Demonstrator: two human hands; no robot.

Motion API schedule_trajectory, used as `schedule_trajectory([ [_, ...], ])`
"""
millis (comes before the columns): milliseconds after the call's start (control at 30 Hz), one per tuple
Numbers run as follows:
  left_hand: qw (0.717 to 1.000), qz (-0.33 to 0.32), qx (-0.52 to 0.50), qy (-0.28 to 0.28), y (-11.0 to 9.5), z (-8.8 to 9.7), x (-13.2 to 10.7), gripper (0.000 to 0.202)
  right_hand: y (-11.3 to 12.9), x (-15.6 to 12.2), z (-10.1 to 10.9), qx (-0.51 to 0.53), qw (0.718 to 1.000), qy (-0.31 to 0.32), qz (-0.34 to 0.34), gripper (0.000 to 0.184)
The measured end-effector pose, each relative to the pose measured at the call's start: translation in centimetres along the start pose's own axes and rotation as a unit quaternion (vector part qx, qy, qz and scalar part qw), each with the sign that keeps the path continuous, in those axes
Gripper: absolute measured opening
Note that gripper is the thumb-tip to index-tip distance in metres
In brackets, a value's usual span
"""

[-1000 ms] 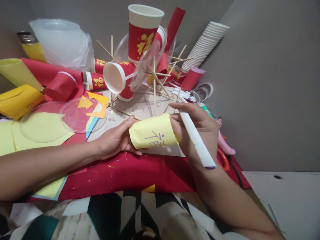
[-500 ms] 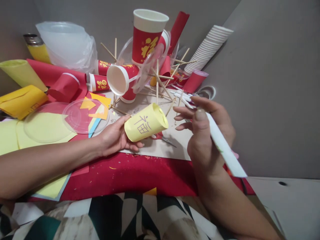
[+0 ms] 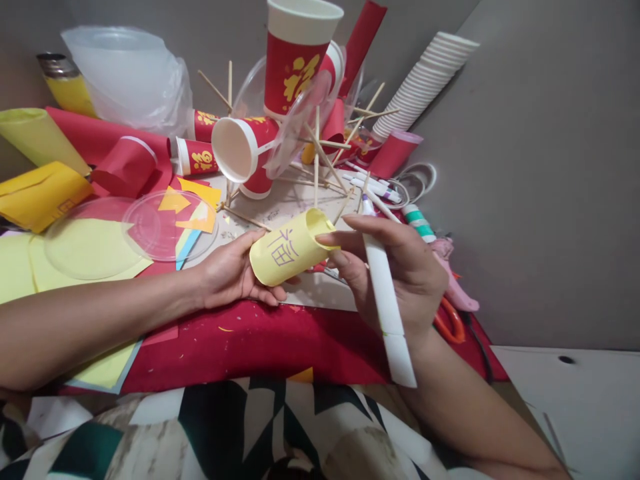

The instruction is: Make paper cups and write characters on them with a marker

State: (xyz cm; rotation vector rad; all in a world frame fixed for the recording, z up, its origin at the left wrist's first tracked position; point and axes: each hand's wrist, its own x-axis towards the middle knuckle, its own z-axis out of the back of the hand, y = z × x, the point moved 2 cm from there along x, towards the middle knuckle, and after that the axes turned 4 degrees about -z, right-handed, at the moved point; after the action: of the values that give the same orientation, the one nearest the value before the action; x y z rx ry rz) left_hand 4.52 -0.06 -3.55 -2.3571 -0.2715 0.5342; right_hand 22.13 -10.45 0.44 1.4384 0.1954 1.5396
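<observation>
My left hand (image 3: 240, 270) holds a yellow paper tube (image 3: 287, 248) from its left end and from below. A dark hand-drawn character faces me on the tube, which lies tilted with its open end up and right. My right hand (image 3: 400, 267) has its fingertips at the tube's open rim, touching it. Between its fingers is also a white marker pen (image 3: 383, 287), its tip end pointing up and its flat end down. Red scissors (image 3: 320, 267) lie mostly hidden behind the tube and my right fingers.
Red and white paper cups (image 3: 303, 60) with wooden sticks (image 3: 317, 160) and clear plastic lids (image 3: 170, 225) stand behind. A leaning stack of white cups (image 3: 425, 80) is back right. A pink glue gun (image 3: 457, 283) lies right; yellow paper (image 3: 90, 253) lies left.
My right hand has moved left to the tube's open end, and its fingers now touch the rim. The pen has swung more upright. The view has shifted slightly.
</observation>
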Motion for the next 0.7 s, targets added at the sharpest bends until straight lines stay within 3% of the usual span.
schedule_trajectory([
  [167,1.0,0.012,0.012,0.023,0.2,0.0,0.2,0.059,0.8,0.3,0.1,-0.025,0.999,-0.027,-0.009,0.033],
  [333,0.991,-0.061,0.067,-0.101,-0.2,-0.1,0.1,0.049,0.7,0.7,0.7,-0.044,0.997,-0.061,-0.013,0.033],
  [433,0.976,-0.115,0.129,-0.129,-0.6,-0.3,-0.1,0.058,0.6,0.8,1.1,-0.066,0.995,-0.069,-0.012,0.032],
  [633,0.935,-0.177,0.306,-0.038,-0.7,-0.9,-0.8,0.106,0.7,0.2,1.1,-0.071,0.997,-0.017,0.006,0.042],
  [700,0.922,-0.181,0.341,-0.014,-0.5,-1.0,-1.0,0.111,0.7,-0.1,0.9,-0.061,0.998,0.009,0.006,0.045],
])
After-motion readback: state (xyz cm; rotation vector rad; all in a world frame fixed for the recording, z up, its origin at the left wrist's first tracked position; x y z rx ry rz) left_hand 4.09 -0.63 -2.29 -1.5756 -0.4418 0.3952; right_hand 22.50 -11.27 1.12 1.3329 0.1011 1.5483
